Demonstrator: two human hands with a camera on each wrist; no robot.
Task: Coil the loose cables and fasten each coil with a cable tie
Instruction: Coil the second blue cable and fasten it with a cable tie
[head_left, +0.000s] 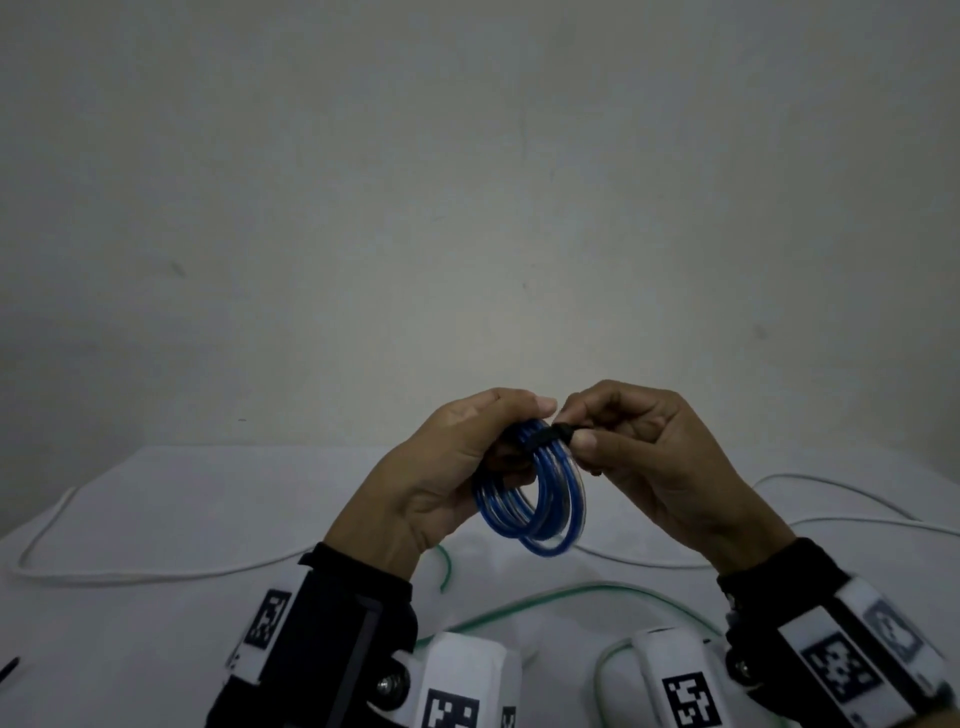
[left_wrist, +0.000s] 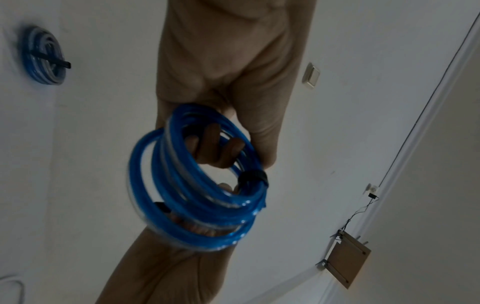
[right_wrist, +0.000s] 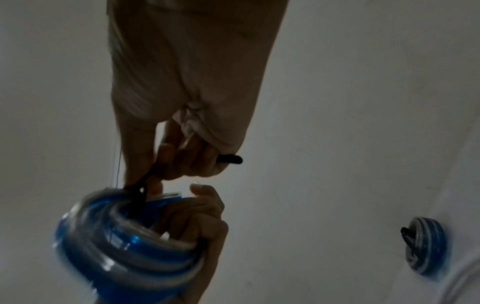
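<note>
Head view: a white cable (head_left: 130, 566) lies in a long loop along the left part of the desk (head_left: 208, 483). A green cable (head_left: 545, 597) curves across the near edge between the wrists, and another white cable (head_left: 841, 493) runs toward the right edge. Both hands are raised above the desk middle. The left hand (head_left: 447, 478) grips the blue coil (head_left: 535, 499), fingers curled through its loops. The right hand (head_left: 660, 467) pinches the black cable tie (head_left: 545, 434) where it crosses the top of the coil. The left thumb covers part of the tie.

Left wrist view: the coil (left_wrist: 197, 185) shows several translucent blue turns, slightly fanned apart, with the tie (left_wrist: 253, 176) wrapped round one side. A second blue coil (left_wrist: 43, 55), already tied in black, lies well apart on the desk. A wall switch (left_wrist: 311, 75) and a small wooden board (left_wrist: 348, 260) sit on the far wall.

Right wrist view: blurred. The right hand (right_wrist: 182, 131) holds the tie strap (right_wrist: 141, 185), whose free end (right_wrist: 231, 159) sticks out past the curled fingers. The tied coil (right_wrist: 424, 246) lies near the right edge.
</note>
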